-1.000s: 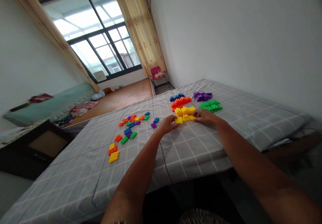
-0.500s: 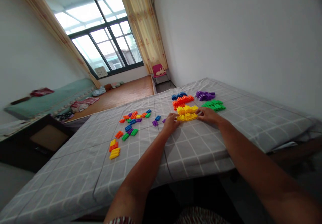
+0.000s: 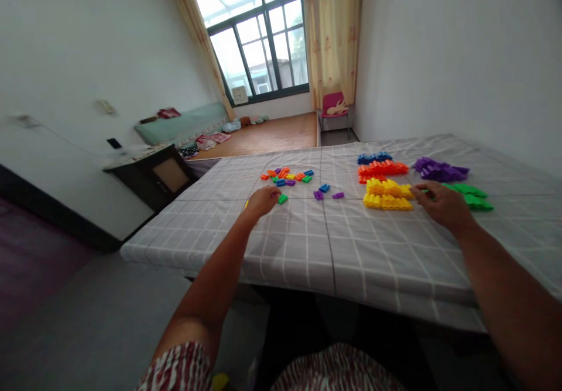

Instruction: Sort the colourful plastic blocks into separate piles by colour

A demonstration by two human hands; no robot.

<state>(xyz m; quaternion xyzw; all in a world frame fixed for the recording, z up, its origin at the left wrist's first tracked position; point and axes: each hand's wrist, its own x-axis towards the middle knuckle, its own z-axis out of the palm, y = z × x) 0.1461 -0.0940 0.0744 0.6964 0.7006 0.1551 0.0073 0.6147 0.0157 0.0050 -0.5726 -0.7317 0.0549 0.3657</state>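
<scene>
My left hand [image 3: 263,200] is over the scattered coloured pieces on the left, beside a green piece [image 3: 283,199]; its fingertips are blurred and I cannot make out whether they hold anything. My right hand [image 3: 439,202] touches the right end of the yellow rows [image 3: 388,195], fingers bent and apart. Behind the yellow rows lie orange pieces [image 3: 383,168] and blue pieces [image 3: 374,158]. A purple pile [image 3: 440,170] and a green pile [image 3: 474,196] lie to the right, the green one partly behind my right hand.
Loose purple pieces [image 3: 338,195] and a mixed cluster [image 3: 287,176] lie on the grey checked cloth [image 3: 298,250]. Beyond are a wooden bed [image 3: 272,136], a pink chair [image 3: 332,103] and a dark cabinet [image 3: 169,174].
My left hand has left the yellow rows and moved left to the scattered pieces. My right hand stays at the yellow rows' right end. The view has turned left.
</scene>
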